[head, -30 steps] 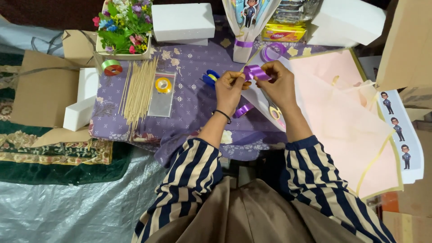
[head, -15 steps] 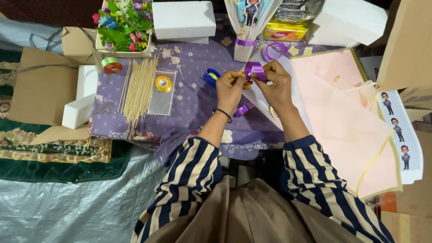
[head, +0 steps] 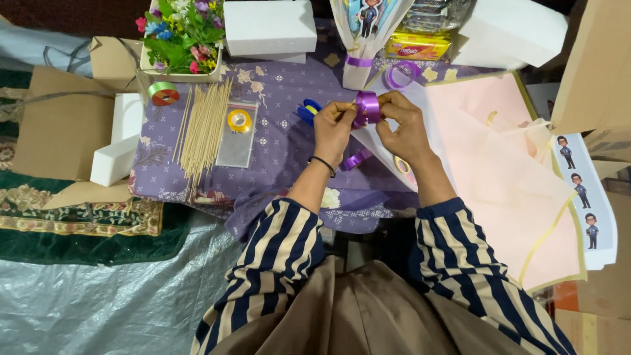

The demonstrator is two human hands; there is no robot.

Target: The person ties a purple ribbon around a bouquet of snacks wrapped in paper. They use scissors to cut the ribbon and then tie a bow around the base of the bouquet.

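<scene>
Purple ribbon [head: 367, 106], looped into a small coil, is held above the far middle of the purple tablecloth [head: 282, 141], pinched between both hands. The left hand [head: 333, 128] has its fingers curled shut on the coil's left side; the right hand [head: 402, 125] closes on its right side, and its fingers cover most of that half, so the loops cannot be counted. A loose purple tail [head: 356, 160] shows below the wrists; whether it joins the coil is hidden by the hands. A black band sits on the left wrist. Blue-handled scissors [head: 306, 110] lie just left of the left hand, partly covered by it. A second purple ribbon roll [head: 401, 74] lies beyond the hands, beside a wrapped paper cone [head: 363, 39] cut off by the top edge. Pink wrapping sheets [head: 506, 171] spread to the right. Further left lie wooden skewers [head: 202, 125], a yellow tape roll in a clear bag [head: 239, 121] and a flower box [head: 181, 36].
</scene>
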